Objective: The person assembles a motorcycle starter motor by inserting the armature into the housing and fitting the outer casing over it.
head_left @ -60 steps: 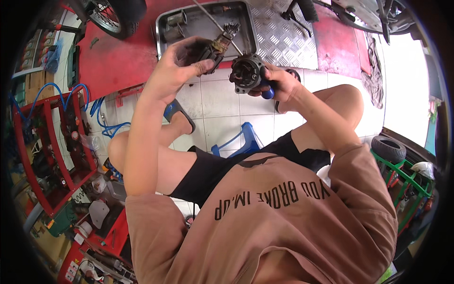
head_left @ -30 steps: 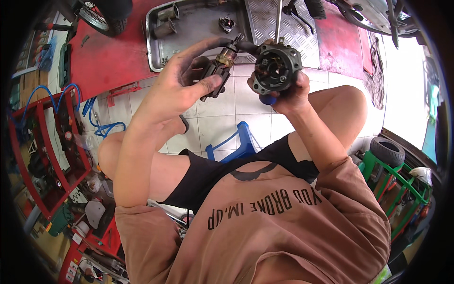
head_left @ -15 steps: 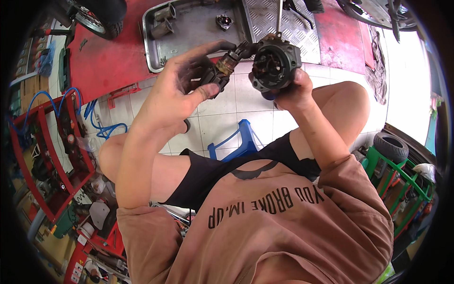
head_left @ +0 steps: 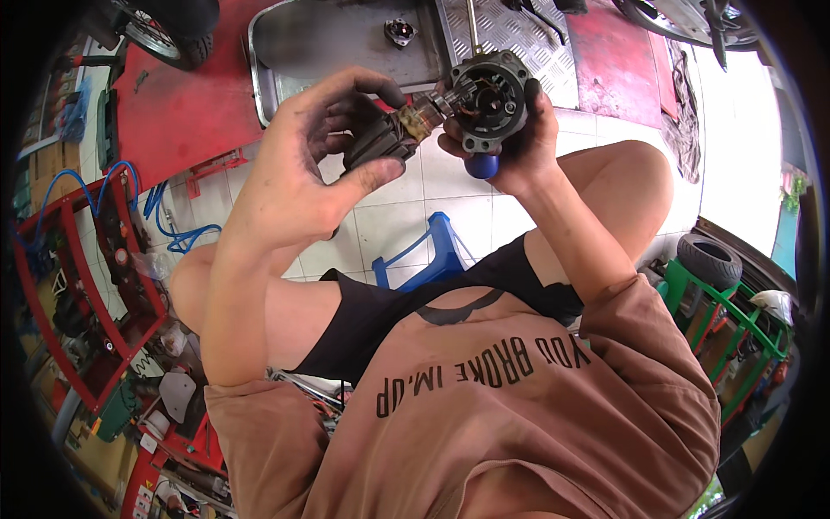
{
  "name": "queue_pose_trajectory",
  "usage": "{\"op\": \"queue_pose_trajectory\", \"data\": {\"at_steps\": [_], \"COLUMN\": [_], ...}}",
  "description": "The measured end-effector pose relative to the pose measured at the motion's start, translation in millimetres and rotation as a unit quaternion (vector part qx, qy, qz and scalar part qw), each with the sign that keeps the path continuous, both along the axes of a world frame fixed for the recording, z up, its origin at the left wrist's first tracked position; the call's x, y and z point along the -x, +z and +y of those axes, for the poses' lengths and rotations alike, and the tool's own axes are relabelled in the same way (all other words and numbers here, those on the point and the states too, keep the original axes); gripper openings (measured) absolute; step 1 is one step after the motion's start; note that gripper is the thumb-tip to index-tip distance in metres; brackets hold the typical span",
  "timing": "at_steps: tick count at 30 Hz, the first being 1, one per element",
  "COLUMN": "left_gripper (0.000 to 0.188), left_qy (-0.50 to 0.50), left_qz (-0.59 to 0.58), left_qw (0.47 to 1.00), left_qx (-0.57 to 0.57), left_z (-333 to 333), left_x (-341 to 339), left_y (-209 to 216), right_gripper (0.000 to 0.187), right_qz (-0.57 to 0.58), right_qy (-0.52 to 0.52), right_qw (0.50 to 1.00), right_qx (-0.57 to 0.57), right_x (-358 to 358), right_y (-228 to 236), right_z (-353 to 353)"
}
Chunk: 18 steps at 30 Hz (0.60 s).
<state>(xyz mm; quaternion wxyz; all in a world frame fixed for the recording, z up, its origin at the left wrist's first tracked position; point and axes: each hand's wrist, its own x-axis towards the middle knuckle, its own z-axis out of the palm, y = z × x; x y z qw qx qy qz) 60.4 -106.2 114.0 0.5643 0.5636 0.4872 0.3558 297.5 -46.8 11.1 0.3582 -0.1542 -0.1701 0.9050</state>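
My left hand [head_left: 303,156] is curled around an electric-motor armature [head_left: 380,143], with dark ridged windings and a copper-toned commutator. Its toothed shaft end points right and reaches the open face of a round dark motor housing [head_left: 488,104]. Whether the tip touches the housing, I cannot tell. My right hand [head_left: 529,151] grips the housing from beneath and the right side. A screwdriver is also in that hand: its blue handle [head_left: 482,166] sticks out below the housing and its thin metal shaft [head_left: 472,26] rises above it. Dark grime covers the fingers of both hands.
Beyond my hands, a metal tray [head_left: 354,65] with a small round part [head_left: 400,33] lies on a red platform [head_left: 181,112]. A blue stool [head_left: 437,251] stands between my legs. There is a red rack [head_left: 99,285] on the left and a green rack [head_left: 718,303] with a tyre [head_left: 709,259] on the right.
The armature's shaft end has come up to the housing's open face. The housing has moved slightly up and left and turned, and the blue screwdriver handle shows more below it.
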Motion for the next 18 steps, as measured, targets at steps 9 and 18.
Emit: {"op": "queue_pose_trajectory", "data": {"at_steps": [9, 18], "left_gripper": [0.039, 0.031], "left_qy": [0.026, 0.050], "left_qz": [0.014, 0.035], "left_qw": [1.000, 0.997], "left_qx": [-0.004, -0.038], "left_z": [0.0, 3.9], "left_x": [1.7, 0.1], "left_y": [-1.6, -5.7], "right_gripper": [0.056, 0.053], "right_qz": [-0.171, -0.228], "right_qy": [-0.039, -0.013], "right_qw": [0.984, 0.973], "right_qx": [0.008, 0.013], "right_x": [4.8, 5.5], "right_y": [16.9, 20.6], "right_z": [-4.4, -6.4]}}
